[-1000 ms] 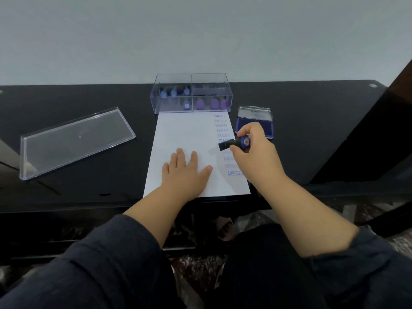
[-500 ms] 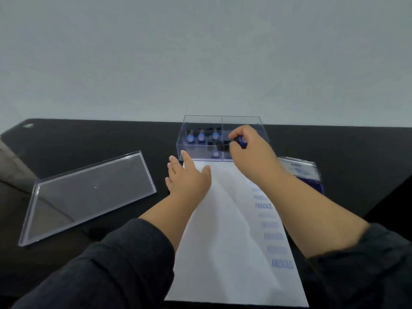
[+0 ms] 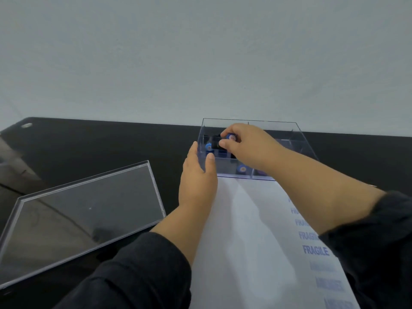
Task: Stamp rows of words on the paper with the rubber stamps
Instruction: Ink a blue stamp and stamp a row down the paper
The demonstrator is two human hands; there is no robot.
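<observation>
A white sheet of paper (image 3: 245, 241) lies on the black table, with a column of blue stamped words such as FRAGILE down its right side. Behind it stands a clear plastic box (image 3: 298, 134) with compartments that hold several blue-capped rubber stamps (image 3: 209, 146). My right hand (image 3: 247, 146) reaches into the box's left compartment and pinches a black stamp with a blue cap (image 3: 230, 137). With straight fingers, my left hand (image 3: 198, 175) rests against the box's front left corner.
The box's clear lid (image 3: 84, 212) lies flat on the black table (image 3: 100, 143) to the left of the paper. A pale wall rises behind the table. My right forearm hides the ink pad's place.
My right hand carried the stamp from above the paper into the box's left compartment. My left hand slid from the paper up to the box's corner. The camera moved closer.
</observation>
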